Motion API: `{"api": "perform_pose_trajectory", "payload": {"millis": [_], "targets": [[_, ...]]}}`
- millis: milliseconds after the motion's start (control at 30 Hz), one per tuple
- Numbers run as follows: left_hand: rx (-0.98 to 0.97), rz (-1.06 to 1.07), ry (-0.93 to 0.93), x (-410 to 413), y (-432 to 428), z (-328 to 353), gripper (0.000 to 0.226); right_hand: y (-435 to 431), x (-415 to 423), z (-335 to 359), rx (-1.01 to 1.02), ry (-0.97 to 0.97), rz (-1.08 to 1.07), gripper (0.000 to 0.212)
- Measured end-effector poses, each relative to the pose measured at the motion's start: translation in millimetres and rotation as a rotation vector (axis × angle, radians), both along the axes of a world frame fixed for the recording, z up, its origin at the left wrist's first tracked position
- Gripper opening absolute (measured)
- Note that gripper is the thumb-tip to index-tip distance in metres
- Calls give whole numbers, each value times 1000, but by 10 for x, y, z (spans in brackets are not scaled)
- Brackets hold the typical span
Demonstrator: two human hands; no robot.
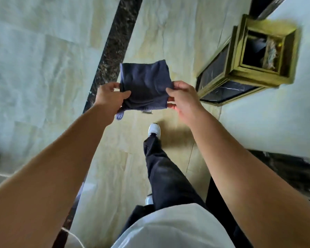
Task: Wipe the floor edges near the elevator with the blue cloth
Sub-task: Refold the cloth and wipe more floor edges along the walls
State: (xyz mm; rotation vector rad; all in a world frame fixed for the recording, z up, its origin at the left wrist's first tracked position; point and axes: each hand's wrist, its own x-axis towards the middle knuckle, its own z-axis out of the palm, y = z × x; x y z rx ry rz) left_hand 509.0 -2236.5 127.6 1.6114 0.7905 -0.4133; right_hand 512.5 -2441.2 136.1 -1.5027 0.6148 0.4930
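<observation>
I hold a folded dark blue cloth (145, 83) in the air in front of me, above the pale marble floor (168, 42). My left hand (108, 97) pinches its lower left corner, thumb on top. My right hand (183, 98) grips its lower right edge, fingers curled under. A lighter blue corner of the cloth hangs below my left hand. The cloth is stretched flat between both hands.
A dark speckled stone strip (115, 43) runs diagonally across the floor on the left. A brass-framed square bin (261, 56) with black marble panels stands against the white wall (268, 126) on the right. My leg and white shoe (154, 130) step forward below the cloth.
</observation>
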Motion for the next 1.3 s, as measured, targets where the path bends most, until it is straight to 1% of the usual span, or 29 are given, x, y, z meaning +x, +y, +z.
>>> {"api": "perform_pose_trajectory", "payload": {"millis": [67,167,267,367,433,533,600,667,733,800,867,900,1000,1033,1100,1167,1233,1300], "targets": [[3,-38,-4,489,-48,27,15,-60,428,29,-2,19,-26,10],[34,-86,1,1396,-137,124,25,-161,1203,161,-22,38,-50,13],[21,-164,-2,2210,-350,278,15,-344,1858,333,-91,47,-142,17],[19,-276,11,2934,-513,324,17,-528,2490,395,-129,63,-219,21],[15,-340,30,3519,-614,345,17,-618,3011,405,-125,80,-256,17],[19,-471,5,4399,-821,280,13,-776,3740,384,-129,103,-282,10],[3,-557,-8,5095,-1072,204,13,-944,4258,345,-111,95,-359,12],[-29,-694,-19,5777,-1437,156,13,-1161,4709,321,-111,111,-508,15],[4,-851,-28,6277,-1794,177,14,-1343,5036,313,-109,164,-641,16],[31,-976,-7,6692,-2145,226,11,-1516,5274,311,-84,216,-772,16],[78,-1085,1,7003,-2510,264,12,-1683,5437,305,-56,234,-896,16],[107,-1175,-1,7190,-2768,259,13,-1816,5542,282,-41,249,-974,16],[169,-1362,-4,7529,-3366,174,14,-2113,5760,107,1,307,-1114,16],[177,-1394,11,7615,-3539,92,14,-2201,5825,6,18,327,-1145,16],[221,-1448,41,7839,-3929,-304,12,-2467,5992,-371,43,379,-1188,17],[282,-1492,67,8064,-4347,-927,11,-2826,6191,-953,46,422,-1202,16],[297,-1528,36,8251,-4698,-1525,14,-3146,6366,-1491,20,448,-1219,14],[333,-1608,-9,8435,-5155,-2523,13,-3489,6571,-2413,-19,492,-1269,13]]}}
